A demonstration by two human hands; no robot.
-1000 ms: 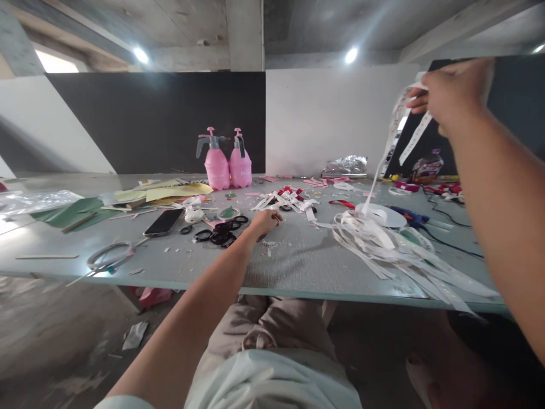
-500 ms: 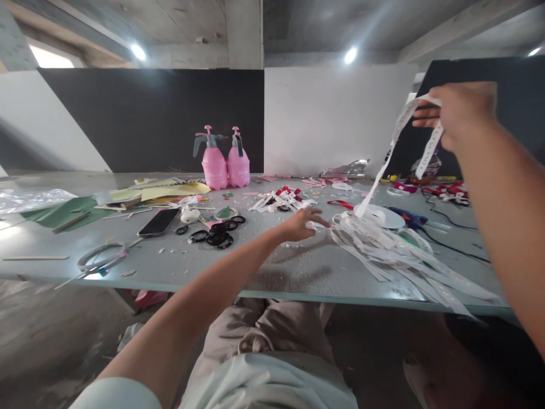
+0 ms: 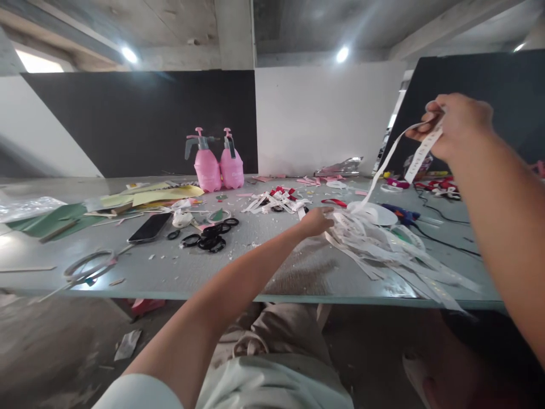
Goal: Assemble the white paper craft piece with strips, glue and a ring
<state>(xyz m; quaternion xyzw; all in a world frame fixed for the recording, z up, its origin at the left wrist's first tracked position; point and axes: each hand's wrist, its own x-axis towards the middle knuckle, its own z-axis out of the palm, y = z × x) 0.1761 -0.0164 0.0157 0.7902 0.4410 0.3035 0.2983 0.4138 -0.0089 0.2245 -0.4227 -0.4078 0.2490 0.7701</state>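
Observation:
My right hand (image 3: pixel 453 122) is raised at the right, its fingers closed on a white printed ribbon (image 3: pixel 419 156). One short end hangs below the hand. The other length slopes down to a white ribbon spool (image 3: pixel 374 213) lying on the table. Beside the spool is a loose heap of white ribbon strips (image 3: pixel 383 250), some hanging over the front edge. My left hand (image 3: pixel 317 221) is at the heap's left edge with its fingers curled together. What they hold there, if anything, I cannot make out.
Red and white ribbon pieces (image 3: pixel 276 200) are piled mid-table. A blue glue gun (image 3: pixel 400 214) with a black cord lies right of the spool. Black-handled scissors (image 3: pixel 213 236), a phone (image 3: pixel 150 227) and wire coils (image 3: pixel 91 266) are at the left. Two pink spray bottles (image 3: pixel 208 170) stand behind.
My left hand has moved right to the heap's edge, and its spread fingers have drawn together. My right hand has turned and curled more tightly around the ribbon. The view has shifted slightly.

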